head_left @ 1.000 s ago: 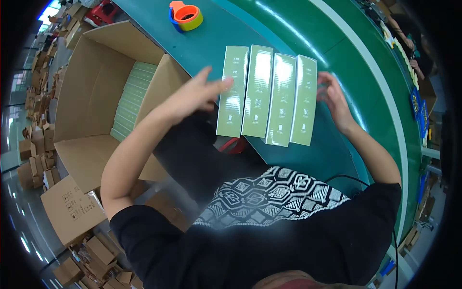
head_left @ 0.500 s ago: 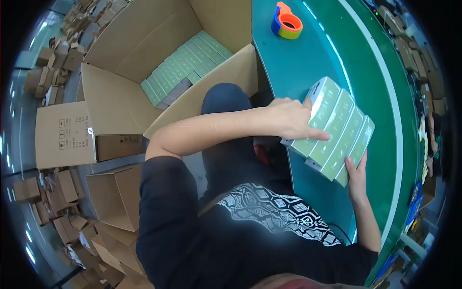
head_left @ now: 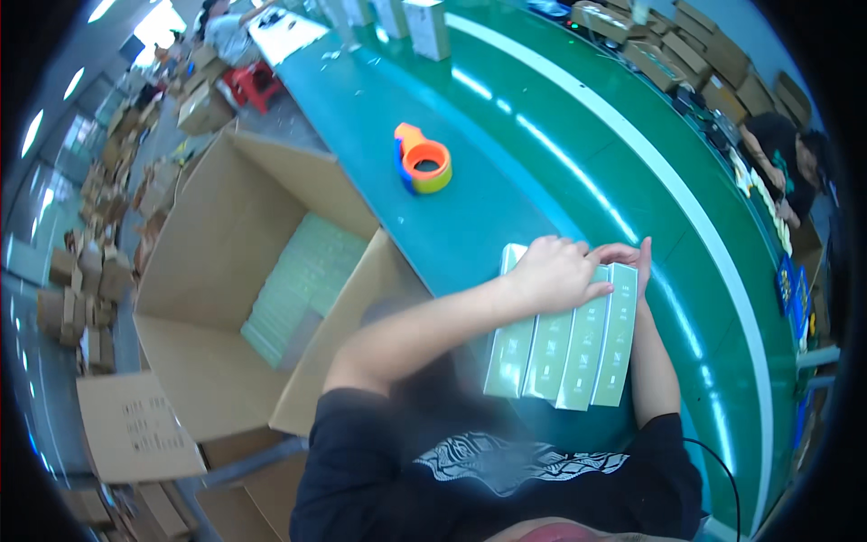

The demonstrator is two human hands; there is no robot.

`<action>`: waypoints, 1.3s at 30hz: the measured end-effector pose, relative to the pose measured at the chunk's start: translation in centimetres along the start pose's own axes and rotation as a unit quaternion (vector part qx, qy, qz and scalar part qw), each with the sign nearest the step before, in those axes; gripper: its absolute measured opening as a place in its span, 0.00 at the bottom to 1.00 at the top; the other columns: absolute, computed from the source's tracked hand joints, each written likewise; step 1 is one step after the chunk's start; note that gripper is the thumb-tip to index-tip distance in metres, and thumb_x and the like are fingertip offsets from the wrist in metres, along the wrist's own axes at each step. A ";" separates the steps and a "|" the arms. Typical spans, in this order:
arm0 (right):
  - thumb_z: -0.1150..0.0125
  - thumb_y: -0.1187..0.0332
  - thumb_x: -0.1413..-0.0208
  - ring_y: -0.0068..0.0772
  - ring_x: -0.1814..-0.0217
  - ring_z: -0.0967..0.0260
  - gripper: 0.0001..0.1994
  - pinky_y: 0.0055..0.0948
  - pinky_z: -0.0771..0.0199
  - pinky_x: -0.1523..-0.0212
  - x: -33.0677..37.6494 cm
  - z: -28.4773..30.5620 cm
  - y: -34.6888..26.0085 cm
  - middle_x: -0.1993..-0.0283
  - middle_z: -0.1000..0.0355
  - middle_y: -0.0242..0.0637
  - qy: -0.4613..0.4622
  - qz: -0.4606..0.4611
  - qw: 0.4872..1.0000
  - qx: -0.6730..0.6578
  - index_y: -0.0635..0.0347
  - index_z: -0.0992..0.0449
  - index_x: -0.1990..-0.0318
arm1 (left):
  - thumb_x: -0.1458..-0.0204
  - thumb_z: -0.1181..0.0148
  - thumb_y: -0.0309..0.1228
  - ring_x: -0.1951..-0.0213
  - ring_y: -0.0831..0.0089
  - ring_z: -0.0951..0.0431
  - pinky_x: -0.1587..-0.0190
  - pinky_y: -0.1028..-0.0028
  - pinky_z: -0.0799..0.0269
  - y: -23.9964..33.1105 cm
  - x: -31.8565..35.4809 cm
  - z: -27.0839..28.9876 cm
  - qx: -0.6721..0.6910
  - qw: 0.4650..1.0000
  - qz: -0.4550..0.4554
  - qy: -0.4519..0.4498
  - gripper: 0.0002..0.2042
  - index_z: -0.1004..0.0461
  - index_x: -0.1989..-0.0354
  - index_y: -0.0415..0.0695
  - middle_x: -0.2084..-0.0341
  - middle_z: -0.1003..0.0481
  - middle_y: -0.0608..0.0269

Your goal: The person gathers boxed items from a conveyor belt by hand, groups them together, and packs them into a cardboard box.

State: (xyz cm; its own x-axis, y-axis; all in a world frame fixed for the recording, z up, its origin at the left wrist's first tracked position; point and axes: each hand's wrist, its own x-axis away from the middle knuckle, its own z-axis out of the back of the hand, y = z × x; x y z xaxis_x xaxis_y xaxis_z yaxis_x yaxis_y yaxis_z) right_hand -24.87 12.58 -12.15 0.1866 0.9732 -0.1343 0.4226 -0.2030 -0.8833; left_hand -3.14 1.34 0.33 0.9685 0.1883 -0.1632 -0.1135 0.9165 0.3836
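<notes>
A row of several slim pale green boxes [head_left: 564, 348] stands side by side at the near edge of the green belt [head_left: 506, 172]. My left hand [head_left: 555, 271] lies across the far ends of the boxes, with its forearm reaching in from the left. My right hand [head_left: 629, 254] presses against the right side of the row, its fingers showing above the outermost box. Both hands clamp the row together.
A large open cardboard carton [head_left: 221, 235] stands to the left below the belt, with more green boxes [head_left: 298, 275] laid flat inside. An orange and yellow tape dispenser [head_left: 423, 161] sits on the belt. Stacked cartons line the floor at left. Another person [head_left: 786, 158] works at far right.
Both hands have kept hold of the row of boxes. The view has swung about, and the row now points away from me with the carton further left.
</notes>
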 end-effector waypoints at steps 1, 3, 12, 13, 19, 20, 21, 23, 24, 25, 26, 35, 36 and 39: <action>0.80 0.34 0.36 0.42 0.55 0.23 0.47 0.34 0.26 0.47 0.3 0.1 -0.1 0.57 0.22 0.52 0.004 0.008 1.000 -0.001 0.73 0.21 0.59 | 0.44 0.49 0.57 0.64 0.52 0.19 0.61 0.58 0.24 0.1 0.1 0.1 0.005 1.000 0.018 0.000 0.29 0.24 0.55 0.39 0.68 0.21 0.49; 0.80 0.32 0.37 0.42 0.60 0.23 0.49 0.34 0.24 0.54 0.7 0.1 0.0 0.61 0.21 0.53 -0.002 0.025 0.995 0.093 0.73 0.20 0.63 | 0.44 0.49 0.57 0.64 0.53 0.19 0.62 0.59 0.23 0.2 0.0 0.2 0.006 1.000 0.010 -0.013 0.29 0.24 0.56 0.39 0.68 0.21 0.49; 0.82 0.32 0.38 0.42 0.68 0.23 0.49 0.33 0.24 0.64 0.4 -1.6 -0.5 0.67 0.22 0.53 -0.023 0.091 0.979 0.181 0.72 0.20 0.70 | 0.45 0.48 0.59 0.66 0.53 0.19 0.64 0.59 0.22 -0.2 -0.1 1.6 -0.008 0.999 -0.024 -0.040 0.31 0.25 0.54 0.37 0.69 0.22 0.49; 0.82 0.32 0.38 0.42 0.68 0.23 0.49 0.33 0.24 0.64 0.6 -1.3 -0.4 0.67 0.22 0.53 -0.024 0.094 0.979 0.181 0.72 0.20 0.70 | 0.45 0.48 0.59 0.67 0.53 0.19 0.64 0.59 0.22 -0.3 0.0 1.7 -0.014 0.998 -0.046 -0.043 0.32 0.26 0.54 0.36 0.69 0.22 0.49; 0.79 0.34 0.36 0.42 0.69 0.24 0.47 0.34 0.24 0.64 0.8 -1.9 -0.1 0.68 0.22 0.52 0.007 0.135 0.979 0.152 0.70 0.20 0.72 | 0.45 0.48 0.59 0.66 0.52 0.18 0.62 0.59 0.22 0.0 -0.2 2.1 -0.004 0.994 -0.032 -0.100 0.33 0.28 0.50 0.36 0.69 0.22 0.49; 0.78 0.35 0.35 0.41 0.69 0.24 0.46 0.35 0.24 0.64 0.8 -2.1 -0.1 0.69 0.22 0.52 0.018 0.143 0.980 0.140 0.69 0.20 0.73 | 0.45 0.48 0.60 0.66 0.52 0.18 0.62 0.59 0.22 0.0 -0.2 1.9 0.004 0.995 -0.024 -0.092 0.34 0.28 0.49 0.36 0.69 0.21 0.49; 0.78 0.35 0.35 0.41 0.69 0.24 0.46 0.35 0.24 0.64 1.0 -2.0 0.1 0.69 0.22 0.52 0.017 0.143 0.980 0.139 0.69 0.20 0.73 | 0.46 0.47 0.60 0.66 0.52 0.18 0.62 0.59 0.22 0.0 -0.1 1.9 0.012 0.996 -0.016 -0.084 0.34 0.28 0.49 0.36 0.68 0.21 0.49; 0.78 0.37 0.34 0.40 0.68 0.24 0.45 0.34 0.25 0.63 1.5 -1.4 0.7 0.69 0.22 0.51 0.068 0.109 0.985 0.112 0.68 0.21 0.75 | 0.45 0.48 0.59 0.66 0.52 0.18 0.62 0.59 0.22 0.1 0.1 1.8 0.007 0.997 -0.016 -0.072 0.34 0.28 0.49 0.37 0.68 0.21 0.48; 0.77 0.37 0.34 0.40 0.67 0.25 0.44 0.34 0.25 0.62 1.5 -1.4 0.8 0.70 0.22 0.50 0.094 0.091 0.986 0.099 0.67 0.21 0.75 | 0.45 0.48 0.59 0.66 0.53 0.18 0.62 0.59 0.22 0.1 0.2 1.7 0.002 0.998 -0.016 -0.061 0.33 0.27 0.48 0.37 0.67 0.21 0.48; 0.77 0.37 0.34 0.40 0.67 0.25 0.44 0.34 0.25 0.62 1.5 -1.5 0.7 0.70 0.22 0.50 0.093 0.091 0.987 0.098 0.67 0.21 0.75 | 0.45 0.49 0.59 0.66 0.53 0.18 0.62 0.59 0.22 0.2 0.3 1.7 -0.002 0.999 -0.016 -0.050 0.33 0.27 0.48 0.37 0.67 0.21 0.48; 0.77 0.38 0.33 0.39 0.67 0.25 0.43 0.34 0.26 0.61 1.4 -1.7 0.7 0.70 0.22 0.50 0.094 0.088 0.987 0.091 0.67 0.22 0.76 | 0.45 0.49 0.59 0.66 0.53 0.18 0.62 0.59 0.22 0.1 0.5 1.4 -0.002 0.999 -0.016 -0.050 0.33 0.27 0.48 0.37 0.67 0.21 0.48; 0.75 0.44 0.31 0.34 0.68 0.28 0.38 0.32 0.28 0.59 0.6 -2.3 0.5 0.71 0.24 0.45 0.104 0.041 0.993 0.050 0.66 0.22 0.73 | 0.42 0.53 0.56 0.67 0.54 0.18 0.61 0.58 0.23 0.4 0.4 1.7 -0.031 0.997 0.048 -0.059 0.29 0.25 0.57 0.38 0.71 0.21 0.48; 0.75 0.45 0.31 0.34 0.68 0.28 0.38 0.31 0.28 0.59 0.6 -2.4 0.4 0.70 0.24 0.45 0.097 0.038 0.993 0.050 0.66 0.23 0.73 | 0.42 0.53 0.57 0.67 0.54 0.18 0.61 0.58 0.24 0.5 0.5 1.8 -0.022 0.996 0.053 -0.061 0.29 0.25 0.58 0.38 0.72 0.21 0.48; 0.75 0.44 0.31 0.34 0.68 0.28 0.38 0.31 0.28 0.60 0.6 -2.3 0.4 0.70 0.24 0.45 0.094 0.035 0.993 0.054 0.66 0.23 0.73 | 0.42 0.54 0.57 0.67 0.54 0.18 0.61 0.58 0.24 0.5 0.4 1.9 -0.014 0.996 0.056 -0.068 0.29 0.25 0.58 0.38 0.73 0.21 0.48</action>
State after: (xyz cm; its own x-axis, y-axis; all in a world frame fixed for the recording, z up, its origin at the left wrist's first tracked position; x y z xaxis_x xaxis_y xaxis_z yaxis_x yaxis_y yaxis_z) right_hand -22.56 12.79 -11.56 0.3795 0.9174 -0.1202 0.3060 -0.2470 -0.9194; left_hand -2.42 1.20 2.22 0.9704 0.2415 0.0052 -0.2266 0.9024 0.3664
